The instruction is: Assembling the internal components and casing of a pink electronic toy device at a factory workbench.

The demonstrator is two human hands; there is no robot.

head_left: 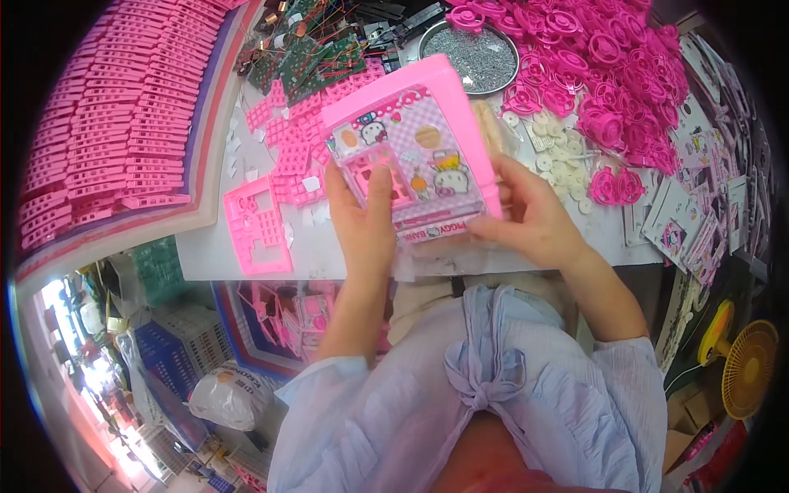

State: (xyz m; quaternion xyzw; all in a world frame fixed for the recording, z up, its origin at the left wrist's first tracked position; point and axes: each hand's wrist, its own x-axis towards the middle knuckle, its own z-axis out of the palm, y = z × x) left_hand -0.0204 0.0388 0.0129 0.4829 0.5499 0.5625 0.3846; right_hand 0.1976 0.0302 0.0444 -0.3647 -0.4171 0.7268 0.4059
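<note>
A pink plastic toy money box (468,107) is held up, tilted, over the near part of the table. Its front carries a checked panel with cartoon prints and a small pink keypad window. My left hand (366,218) grips its left side, with the thumb lying across the front and the other fingers hidden behind. At the lower right corner, my right hand (538,218) pinches the edge between thumb and fingers. A flat pink frame (259,230) with cut-outs lies left of my left hand. Pink keypads (300,144) are heaped behind it.
Stacked pink parts (123,107) fill a tray at left. Wired green circuit boards (316,70) and a round dish of screws (448,37) stand at the back. Magenta parts (600,74), white discs (567,168) and printed cards (690,214) crowd the right. A yellow fan (748,370) stands lower right.
</note>
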